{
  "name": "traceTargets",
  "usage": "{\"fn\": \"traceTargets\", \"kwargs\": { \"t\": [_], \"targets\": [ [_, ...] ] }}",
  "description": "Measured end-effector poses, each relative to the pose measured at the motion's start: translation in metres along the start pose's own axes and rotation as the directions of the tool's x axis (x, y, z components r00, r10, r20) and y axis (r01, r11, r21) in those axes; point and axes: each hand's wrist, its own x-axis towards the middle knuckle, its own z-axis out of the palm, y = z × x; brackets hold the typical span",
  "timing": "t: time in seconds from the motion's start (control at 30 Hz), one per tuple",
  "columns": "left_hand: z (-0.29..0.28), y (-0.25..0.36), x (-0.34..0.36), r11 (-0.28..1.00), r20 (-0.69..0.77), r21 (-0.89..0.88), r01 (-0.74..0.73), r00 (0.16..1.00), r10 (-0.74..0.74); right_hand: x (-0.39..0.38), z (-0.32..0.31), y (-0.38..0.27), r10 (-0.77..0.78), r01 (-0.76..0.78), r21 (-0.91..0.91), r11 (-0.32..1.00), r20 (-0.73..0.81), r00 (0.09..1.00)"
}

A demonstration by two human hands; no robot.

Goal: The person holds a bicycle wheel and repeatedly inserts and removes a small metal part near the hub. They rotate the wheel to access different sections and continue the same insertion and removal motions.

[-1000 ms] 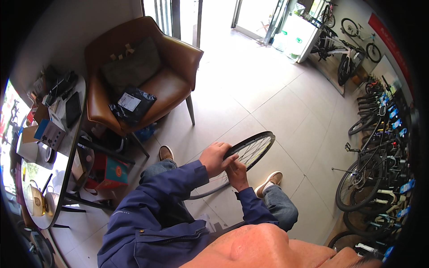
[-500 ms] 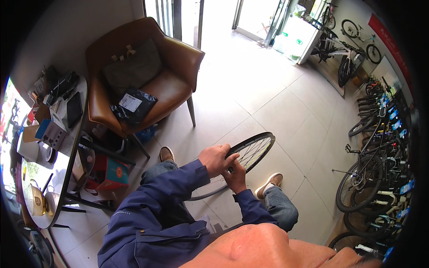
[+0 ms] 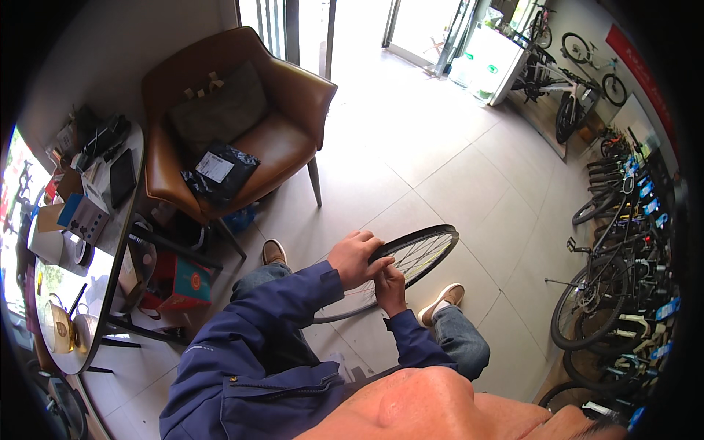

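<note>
A bicycle wheel (image 3: pixel 419 235) with a black rim and thin spokes is held tilted between my legs, just above the tiled floor. My left hand (image 3: pixel 354 259) is closed over the rim on its left side, knuckles up. Right beside it, my right hand (image 3: pixel 391 287) pinches at the rim's near inner part, fingertips against the left hand's fingers. Whether those fingertips also hold a spoke or some small part is hidden. The wheel's lower edge curves out beneath both hands, and its hub is covered by them.
A brown leather armchair (image 3: pixel 297 95) with a cushion and a black plastic parcel (image 3: pixel 220 172) stands front left. Left of me is a cluttered table (image 3: pixel 110 257) with a red box (image 3: pixel 180 282) underneath. Bicycles (image 3: pixel 594 293) line the right side. Glass doors lie ahead.
The wheel's far end has swung slightly right and down. My right hand has shifted a little right, its fingers now more upright; my left hand has barely moved.
</note>
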Motion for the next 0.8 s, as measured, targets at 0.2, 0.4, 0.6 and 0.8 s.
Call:
{"fn": "traceTargets", "kwargs": {
  "t": [0.2, 0.4, 0.6, 0.8],
  "targets": [
    [0.003, 0.002, 0.001, 0.991, 0.016, -0.117, 0.068, 0.998, -0.067, -0.001, 0.002, 0.000, 0.052, -0.052, 0.009, 0.999, -0.027, 0.998],
    [-0.005, 0.011, 0.001, 0.984, 0.086, 0.045, 0.170, 0.981, -0.174, 0.000, 0.001, 0.004, -0.040, 0.038, 0.088, 0.995, 0.019, 0.999],
    [-0.011, 0.010, 0.004, 0.969, 0.126, 0.107, 0.224, 0.963, -0.236, 0.002, 0.001, -0.001, -0.193, 0.198, -0.041, 0.979, 0.098, 0.976],
    [-0.012, 0.014, 0.004, 0.962, 0.180, 0.133, 0.240, 0.948, -0.262, -0.006, 0.011, -0.004, -0.093, 0.086, -0.233, 0.969, -0.018, 0.996]
  ]
}}
